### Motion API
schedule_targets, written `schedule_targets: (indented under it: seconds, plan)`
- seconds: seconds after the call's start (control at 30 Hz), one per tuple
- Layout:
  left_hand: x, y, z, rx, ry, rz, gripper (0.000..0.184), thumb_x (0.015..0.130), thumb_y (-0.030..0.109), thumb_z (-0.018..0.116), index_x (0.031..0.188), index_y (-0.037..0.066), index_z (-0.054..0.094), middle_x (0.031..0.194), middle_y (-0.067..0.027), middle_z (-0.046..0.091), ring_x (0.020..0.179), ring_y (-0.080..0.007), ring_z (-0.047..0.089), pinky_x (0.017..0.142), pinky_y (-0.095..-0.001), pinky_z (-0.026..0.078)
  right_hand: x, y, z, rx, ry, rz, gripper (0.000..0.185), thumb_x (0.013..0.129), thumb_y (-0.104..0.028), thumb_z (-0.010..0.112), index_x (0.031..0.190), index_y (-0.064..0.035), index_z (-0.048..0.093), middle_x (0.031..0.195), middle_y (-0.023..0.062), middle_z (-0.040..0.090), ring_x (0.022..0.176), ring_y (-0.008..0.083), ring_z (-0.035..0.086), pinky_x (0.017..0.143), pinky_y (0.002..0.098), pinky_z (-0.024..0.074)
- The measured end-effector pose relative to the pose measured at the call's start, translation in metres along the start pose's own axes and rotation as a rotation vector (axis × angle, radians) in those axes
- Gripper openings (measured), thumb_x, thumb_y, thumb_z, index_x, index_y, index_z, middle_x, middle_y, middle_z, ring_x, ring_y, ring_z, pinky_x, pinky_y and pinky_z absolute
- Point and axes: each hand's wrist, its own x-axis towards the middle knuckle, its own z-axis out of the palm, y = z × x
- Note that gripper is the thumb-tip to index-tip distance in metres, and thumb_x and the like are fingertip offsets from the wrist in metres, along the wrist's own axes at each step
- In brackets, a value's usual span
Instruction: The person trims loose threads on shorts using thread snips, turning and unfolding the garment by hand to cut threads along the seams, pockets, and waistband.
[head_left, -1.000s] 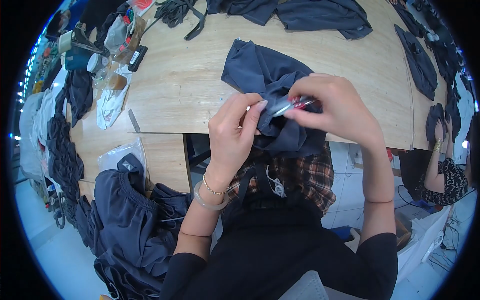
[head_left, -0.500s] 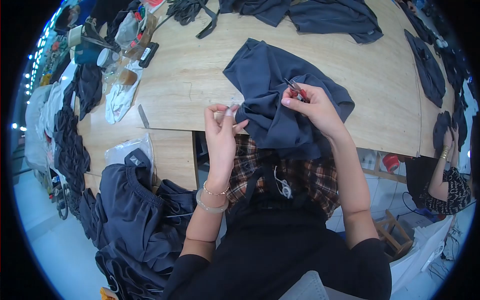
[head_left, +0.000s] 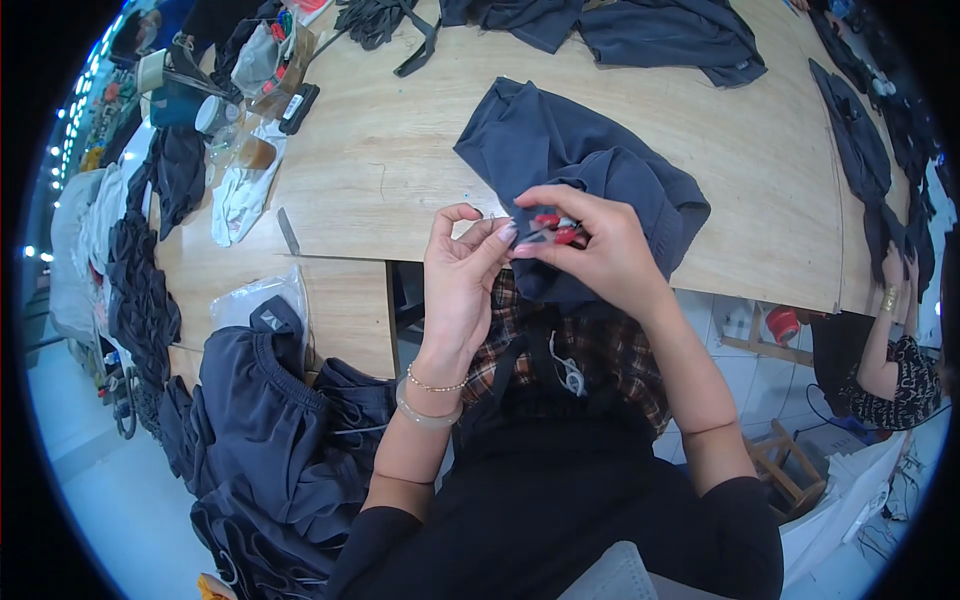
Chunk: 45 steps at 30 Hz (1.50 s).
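A dark blue-grey garment point(head_left: 600, 125) lies bunched over the front edge of the wooden table, part of it hanging toward my lap. My left hand point(head_left: 465, 260) is closed in a pinch at the garment's left edge; whether a loose thread is also between the fingertips is too small to tell. Held in my right hand point(head_left: 610, 245) is a pair of red-handled thread snips point(head_left: 563, 232), its blades pointing left, close to the left fingertips. The fingers of the right hand partly hide the snips.
More dark garments lie at the table's far edge point(head_left: 670, 40) and in a pile point(head_left: 265, 400) at lower left. Jars, a tape roll and a white cloth point(head_left: 240, 195) stand at left. At right, another person's arm point(head_left: 885, 330) reaches onto dark fabric.
My right hand has moved left and down with the snips, bringing them to my left fingertips. The left hand has shifted slightly right. The co-worker's hand at right has moved a little.
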Motion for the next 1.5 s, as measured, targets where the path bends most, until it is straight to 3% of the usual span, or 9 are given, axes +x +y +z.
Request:
schedule_targets:
  seconds: [0.07, 0.1, 0.2, 0.23, 0.37, 0.7, 1.13, 1.37, 1.5]
  plan:
    - [0.0, 0.0, 0.004, -0.025, -0.01, -0.021, 0.032, 0.089, -0.005, 0.065, 0.11, 0.009, 0.044, 0.097, -0.0091, 0.064, 0.087, -0.0135, 0.064, 0.077, -0.0255, 0.052, -0.001, 0.011, 0.008, -0.24, 0.176, -0.368, 0.026, 0.074, -0.004, 0.075, 0.098, -0.0029, 0.068, 0.087, 0.0101, 0.07, 0.073, 0.0221, 0.068, 0.066, 0.0287, 0.0528]
    - [0.002, -0.001, 0.004, -0.062, 0.016, -0.081, 0.03, 0.089, -0.002, 0.065, 0.108, 0.01, 0.045, 0.093, -0.0062, 0.064, 0.085, -0.0115, 0.063, 0.075, -0.0249, 0.052, -0.002, 0.014, 0.009, -0.212, 0.2, -0.38, 0.026, 0.069, 0.0, 0.073, 0.095, -0.003, 0.069, 0.085, 0.0111, 0.07, 0.074, 0.0282, 0.067, 0.066, 0.0302, 0.0533]
    - [0.005, -0.002, 0.003, -0.083, 0.048, -0.172, 0.027, 0.09, 0.004, 0.067, 0.104, 0.013, 0.046, 0.086, 0.0003, 0.064, 0.079, -0.007, 0.062, 0.07, -0.0234, 0.052, -0.006, 0.01, -0.002, -0.279, 0.232, -0.411, 0.021, 0.072, 0.001, 0.073, 0.092, -0.0016, 0.069, 0.083, 0.0115, 0.07, 0.073, 0.0237, 0.068, 0.065, 0.0296, 0.0528]
    - [0.005, -0.001, 0.003, -0.09, 0.04, -0.163, 0.027, 0.09, 0.004, 0.068, 0.103, 0.013, 0.046, 0.086, 0.0, 0.063, 0.079, -0.0069, 0.062, 0.071, -0.0235, 0.052, -0.01, 0.011, -0.002, -0.102, 0.233, -0.281, 0.014, 0.078, -0.002, 0.073, 0.09, -0.0004, 0.068, 0.081, 0.0078, 0.069, 0.071, 0.0163, 0.065, 0.065, 0.0258, 0.0505]
    - [0.006, 0.0, 0.006, -0.064, 0.023, -0.115, 0.023, 0.092, 0.005, 0.065, 0.107, 0.012, 0.049, 0.091, -0.0009, 0.067, 0.076, -0.0071, 0.063, 0.072, -0.0225, 0.054, -0.012, -0.002, -0.025, 0.078, 0.232, 0.04, 0.018, 0.084, -0.011, 0.074, 0.094, -0.0007, 0.064, 0.08, 0.0005, 0.064, 0.072, 0.008, 0.056, 0.068, 0.0201, 0.0442]
    - [0.005, 0.003, 0.013, -0.036, -0.016, -0.12, 0.027, 0.09, 0.003, 0.068, 0.107, 0.008, 0.048, 0.094, -0.0046, 0.065, 0.082, -0.0086, 0.064, 0.07, -0.0216, 0.052, 0.004, -0.001, -0.052, -0.501, 0.066, -0.314, 0.032, 0.07, -0.032, 0.078, 0.089, -0.0077, 0.07, 0.076, 0.0007, 0.058, 0.074, 0.0194, 0.047, 0.07, 0.0311, 0.0392]
    - [0.006, 0.006, 0.015, -0.008, -0.014, -0.125, 0.023, 0.092, 0.005, 0.065, 0.108, 0.011, 0.05, 0.091, 0.0006, 0.066, 0.08, -0.0063, 0.064, 0.072, -0.0221, 0.052, 0.007, -0.004, -0.048, -0.537, 0.048, -0.38, 0.029, 0.067, -0.024, 0.08, 0.085, -0.0051, 0.069, 0.074, 0.0014, 0.059, 0.072, 0.0182, 0.045, 0.066, 0.0302, 0.0388]
    - [0.013, 0.007, 0.001, 0.031, 0.052, -0.092, 0.018, 0.091, 0.008, 0.066, 0.103, 0.008, 0.052, 0.092, -0.0052, 0.067, 0.078, -0.0088, 0.063, 0.071, -0.0226, 0.051, 0.001, 0.009, -0.06, -0.082, 0.234, -0.245, 0.025, 0.076, -0.014, 0.078, 0.099, -0.0049, 0.069, 0.089, 0.0019, 0.064, 0.077, 0.0122, 0.052, 0.073, 0.0254, 0.045]
    - [0.047, 0.038, -0.076, 0.543, 0.517, 0.554, 0.018, 0.096, 0.016, 0.06, 0.096, -0.001, 0.066, 0.074, -0.0074, 0.066, 0.058, -0.0109, 0.058, 0.061, -0.0236, 0.049, -0.014, 0.017, -0.071, 0.152, 0.568, -0.094, 0.015, 0.086, -0.014, 0.072, 0.095, -0.0037, 0.065, 0.087, -0.0004, 0.06, 0.076, 0.0072, 0.049, 0.077, 0.0216, 0.0445]
